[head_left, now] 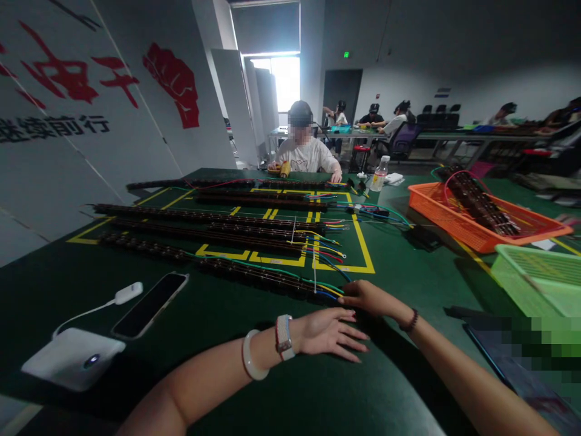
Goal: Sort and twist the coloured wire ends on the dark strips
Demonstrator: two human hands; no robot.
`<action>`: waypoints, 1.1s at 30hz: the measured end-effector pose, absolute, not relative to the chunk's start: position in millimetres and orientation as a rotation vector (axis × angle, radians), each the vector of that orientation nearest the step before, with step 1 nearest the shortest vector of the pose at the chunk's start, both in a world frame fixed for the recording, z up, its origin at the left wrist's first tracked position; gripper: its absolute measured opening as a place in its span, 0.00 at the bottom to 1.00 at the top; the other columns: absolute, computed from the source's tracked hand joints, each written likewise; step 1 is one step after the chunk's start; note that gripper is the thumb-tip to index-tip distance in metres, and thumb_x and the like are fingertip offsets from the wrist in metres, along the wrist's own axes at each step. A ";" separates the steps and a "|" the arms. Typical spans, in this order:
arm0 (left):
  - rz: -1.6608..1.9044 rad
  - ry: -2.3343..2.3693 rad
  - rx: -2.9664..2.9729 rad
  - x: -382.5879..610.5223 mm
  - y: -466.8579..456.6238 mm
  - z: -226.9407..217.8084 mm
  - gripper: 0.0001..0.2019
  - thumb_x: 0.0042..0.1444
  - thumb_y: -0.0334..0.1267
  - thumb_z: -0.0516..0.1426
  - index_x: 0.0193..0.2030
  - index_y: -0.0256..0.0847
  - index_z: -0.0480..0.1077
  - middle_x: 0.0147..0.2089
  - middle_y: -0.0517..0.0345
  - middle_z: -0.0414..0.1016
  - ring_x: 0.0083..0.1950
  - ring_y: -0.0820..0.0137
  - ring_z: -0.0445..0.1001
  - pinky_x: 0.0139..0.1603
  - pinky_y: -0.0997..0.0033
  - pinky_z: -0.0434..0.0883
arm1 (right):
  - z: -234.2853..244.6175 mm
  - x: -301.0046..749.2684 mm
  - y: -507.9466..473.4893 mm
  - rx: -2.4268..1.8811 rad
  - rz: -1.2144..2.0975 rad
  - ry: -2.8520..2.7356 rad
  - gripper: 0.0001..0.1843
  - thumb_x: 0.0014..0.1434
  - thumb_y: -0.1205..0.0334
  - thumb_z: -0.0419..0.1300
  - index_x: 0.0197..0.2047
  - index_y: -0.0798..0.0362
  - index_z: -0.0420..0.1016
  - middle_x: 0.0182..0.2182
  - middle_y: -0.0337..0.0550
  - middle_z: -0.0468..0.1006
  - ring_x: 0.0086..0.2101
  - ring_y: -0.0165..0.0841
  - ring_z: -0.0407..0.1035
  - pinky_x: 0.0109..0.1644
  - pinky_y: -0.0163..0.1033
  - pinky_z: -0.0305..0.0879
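My left hand (pixel 333 333) is open just above the green tabletop, its fingers spread and pointing right. It wears a watch (pixel 284 336) and a pale bangle (pixel 254 356) on the arm. My right hand (pixel 373 298) is closed at the ends of the coloured wires (pixel 333 291), which come out of the nearest long dark strip bundle (pixel 245 269). Its fingertips partly hide the wire ends. A white cable tie (pixel 315 272) stands up from this bundle near its right end. More long dark bundles (pixel 209 220) with coloured wires lie behind it.
Yellow tape (pixel 363 242) marks the green table. On the left lie a phone (pixel 152 304) and a white power bank (pixel 72 358). To the right are an orange basket (pixel 481 239) and a green basket (pixel 535 266). A bottle (pixel 379 174) and a co-worker (pixel 304 148) are across the table.
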State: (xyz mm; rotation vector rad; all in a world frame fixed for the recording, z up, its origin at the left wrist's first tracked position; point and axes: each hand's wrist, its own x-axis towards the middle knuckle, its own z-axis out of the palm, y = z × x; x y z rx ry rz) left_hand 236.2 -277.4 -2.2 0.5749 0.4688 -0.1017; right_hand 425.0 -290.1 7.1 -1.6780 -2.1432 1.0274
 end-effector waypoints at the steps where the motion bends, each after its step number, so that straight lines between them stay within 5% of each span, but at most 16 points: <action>1: -0.060 0.474 0.573 238.7 -277.2 -5.0 0.15 0.55 0.43 0.54 0.45 0.34 0.65 0.48 0.42 0.70 0.49 0.60 0.72 0.60 0.47 0.55 | 7.0 425.7 -289.5 -1.687 1.029 -2.158 0.18 0.59 0.51 0.52 0.27 0.57 0.68 0.20 0.35 0.66 0.22 0.25 0.55 0.24 0.31 0.48; 5: 0.088 0.506 0.587 243.7 -277.2 -13.0 0.22 0.58 0.48 0.50 0.50 0.30 0.64 0.50 0.39 0.69 0.49 0.62 0.72 0.60 0.55 0.57 | 6.1 422.5 -291.4 -1.699 0.870 -2.224 0.11 0.57 0.61 0.55 0.25 0.57 0.67 0.20 0.36 0.66 0.22 0.25 0.55 0.24 0.31 0.48; 13: 0.297 0.531 0.592 242.9 -276.4 -15.6 0.31 0.57 0.59 0.44 0.53 0.32 0.62 0.55 0.36 0.68 0.55 0.60 0.69 0.60 0.55 0.57 | 0.3 393.6 -296.9 -1.641 0.284 -2.234 0.13 0.62 0.63 0.54 0.27 0.56 0.73 0.24 0.42 0.72 0.26 0.28 0.61 0.35 0.35 0.56; 22: 0.356 0.558 0.532 240.5 -276.1 -15.8 0.26 0.56 0.58 0.48 0.42 0.33 0.67 0.45 0.38 0.74 0.50 0.60 0.72 0.56 0.57 0.61 | -5.9 393.9 -293.8 -1.496 0.324 -2.252 0.11 0.61 0.61 0.56 0.30 0.56 0.74 0.27 0.41 0.72 0.31 0.29 0.63 0.36 0.33 0.58; 33: 0.743 0.645 0.365 248.4 -280.0 -30.4 0.11 0.53 0.45 0.59 0.32 0.38 0.68 0.31 0.58 0.73 0.38 0.71 0.72 0.43 0.70 0.68 | -11.8 366.2 -304.9 -1.536 -0.622 -2.483 0.06 0.57 0.70 0.56 0.35 0.57 0.75 0.29 0.45 0.71 0.31 0.35 0.62 0.37 0.41 0.58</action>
